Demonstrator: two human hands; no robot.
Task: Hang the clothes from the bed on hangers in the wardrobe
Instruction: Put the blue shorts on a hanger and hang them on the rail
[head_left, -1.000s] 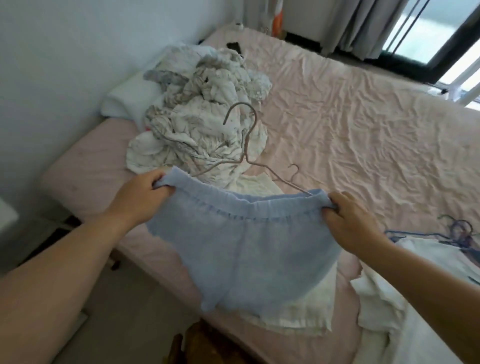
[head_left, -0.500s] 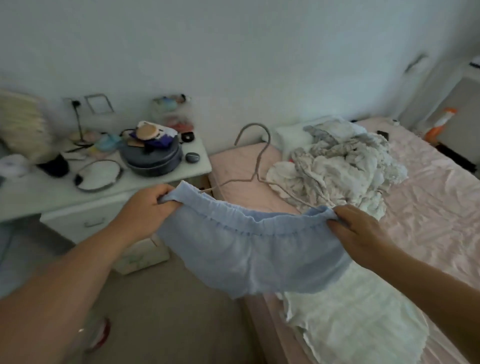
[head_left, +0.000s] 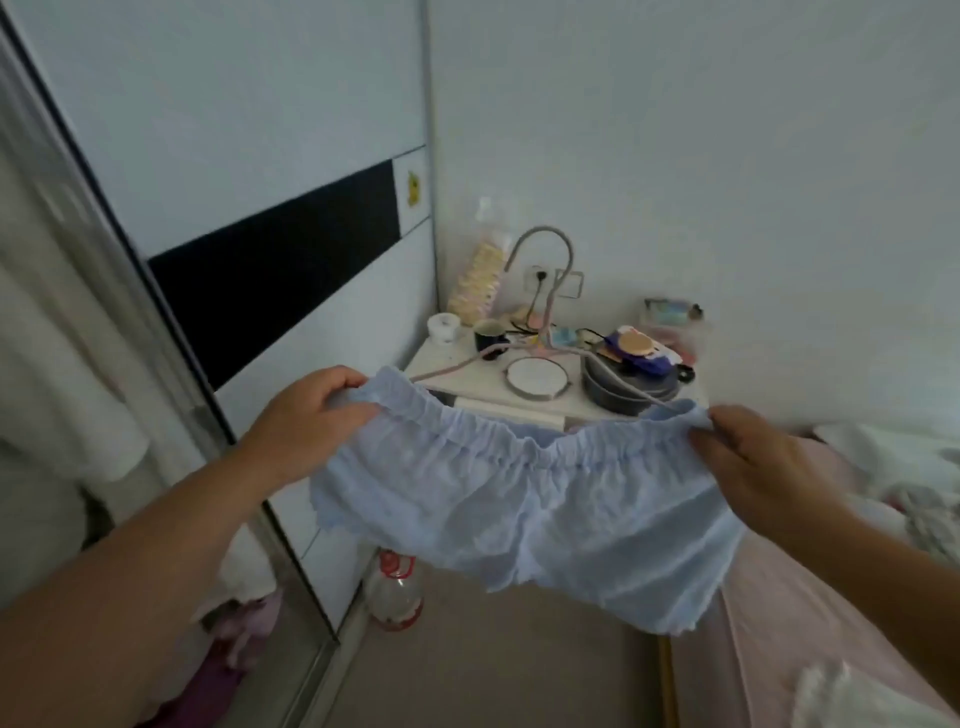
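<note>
A pair of light blue shorts (head_left: 530, 499) with a gathered waistband hangs stretched between my hands in mid-air. A grey wire hanger (head_left: 545, 291) sits inside the waistband, its hook standing up above the middle. My left hand (head_left: 306, 421) grips the left end of the waistband. My right hand (head_left: 753, 457) pinches the right end. The wardrobe (head_left: 249, 171) with its white and black sliding door stands at the left, and light clothes (head_left: 57, 364) hang in its open part at the far left. The pink bed (head_left: 810, 623) lies at the lower right.
A white bedside table (head_left: 467, 379) stands ahead in the corner, crowded with a round mirror (head_left: 535, 378), a dark mug (head_left: 489, 333), a dark pot (head_left: 628, 389) and small items. A clear plastic bottle (head_left: 392, 592) stands on the floor by the wardrobe. Crumpled clothes (head_left: 924, 514) lie on the bed.
My view has swung left from the bed past the bedside table to the wardrobe. Both hands keep hold of the shorts on the hanger and carry them along.
</note>
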